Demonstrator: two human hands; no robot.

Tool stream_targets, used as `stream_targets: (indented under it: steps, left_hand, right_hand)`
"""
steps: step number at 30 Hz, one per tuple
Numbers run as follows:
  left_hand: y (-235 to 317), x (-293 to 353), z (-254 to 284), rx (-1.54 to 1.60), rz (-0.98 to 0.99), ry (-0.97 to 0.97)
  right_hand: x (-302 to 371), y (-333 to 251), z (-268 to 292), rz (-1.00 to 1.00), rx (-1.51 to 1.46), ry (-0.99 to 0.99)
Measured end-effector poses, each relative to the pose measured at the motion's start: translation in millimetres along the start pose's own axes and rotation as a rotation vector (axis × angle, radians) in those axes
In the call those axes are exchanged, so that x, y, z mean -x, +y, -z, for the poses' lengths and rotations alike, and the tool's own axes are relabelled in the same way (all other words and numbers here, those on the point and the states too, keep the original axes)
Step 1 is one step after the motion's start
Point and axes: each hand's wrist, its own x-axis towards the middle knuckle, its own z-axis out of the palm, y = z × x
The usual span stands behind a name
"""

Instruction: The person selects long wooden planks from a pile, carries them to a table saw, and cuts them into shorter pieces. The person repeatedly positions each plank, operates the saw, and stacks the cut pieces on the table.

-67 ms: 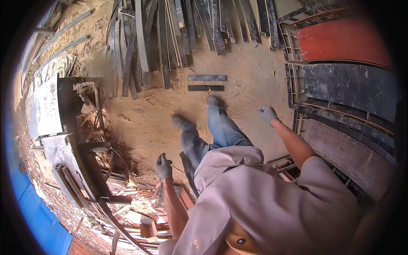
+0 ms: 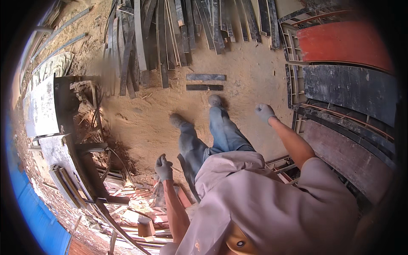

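Just changed: very little. Whole view nudged slightly toward 9 o'clock; right hand (image 2: 264, 112) a touch farther from the stacked panels, right shoe (image 2: 215, 100) a touch toward 3 o'clock relative to the floor strips.
Meaning: no visible load or contact gained by either hand; strips look undisturbed.
Right fingers: curled into a loose fist, nothing visible in them, touching nothing. Palm side hidden.
Left fingers: left hand (image 2: 163, 168) bent at the knuckles, nothing visible in them; can't tell how far closed. Also clear of everything.
Floor strips: grey strip (image 2: 206, 77) and black strip (image 2: 204, 87), short, roughly parallel, apart, on the sandy floor (image 2: 140, 140) at 12 o'clock of the shoes.
Long strips: loose pile (image 2: 140, 38) at 11 to 12 o'clock, well beyond both hands.
Right hand side: red panel (image 2: 344, 41) at 2 o'clock, dark panel (image 2: 348, 87) between 2 and 3, brownish panel (image 2: 340, 155) at 4; rack edges are nearest.
Left hand side: scrap heap (image 2: 145, 228) at 7 o'clock, pale-topped worktop (image 2: 42, 108) at 9.
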Motion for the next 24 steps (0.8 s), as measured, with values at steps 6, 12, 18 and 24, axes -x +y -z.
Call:
stream_targets:
  steps: [6, 12, 18, 24]
  left_hand:
    - [-101, 19, -127, -0.227, 0.033, 0.014]
    - [-158, -9, -219, -0.741, -0.340, 0.017]
    - [-154, -48, -209, -0.747, -0.330, 0.137]
    - [-150, -28, -182, -0.474, -0.223, 0.069]
  right_hand:
    - [-206, -16, -117, 0.031, 0.462, -0.256]
    - [-444, -7, -301, 0.325, 0.738, -0.169]
    - [-538, -31, -413, 0.261, 0.851, 0.058]
    - [-392, -56, -345, 0.778, 0.610, 0.011]
